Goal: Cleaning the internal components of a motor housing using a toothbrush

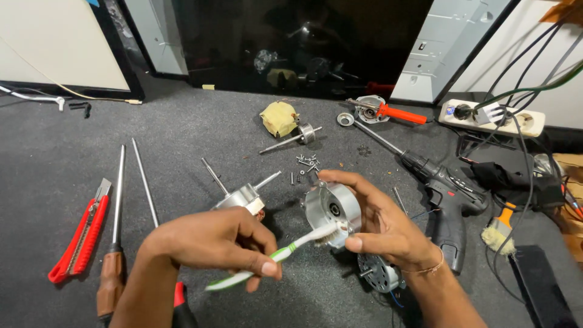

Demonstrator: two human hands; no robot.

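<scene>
The right hand (379,225) grips a round silver motor cap (331,212) by its edge, thumb near and fingers (346,179) curled over the far side, lifting it a little above the grey worktop (200,130). The left hand (209,240) pinches a green and white toothbrush (276,255). The brush head touches the near edge of the cap, just beside the right thumb. The two hands are close together in the near middle of the scene.

Behind the left hand lies a silver motor part with a shaft (243,194). Under the right wrist sits another round metal part (379,273), maybe the motor body, though it is partly hidden. A small pile of screws (306,164) lies just beyond the cap. To the right is a black power drill (446,188) and a small paintbrush (499,234). Far off sit a yellow cloth (279,117) and an orange-handled tool (395,112). On the left lie a red box cutter (82,234) and a brown-handled screwdriver (114,255).
</scene>
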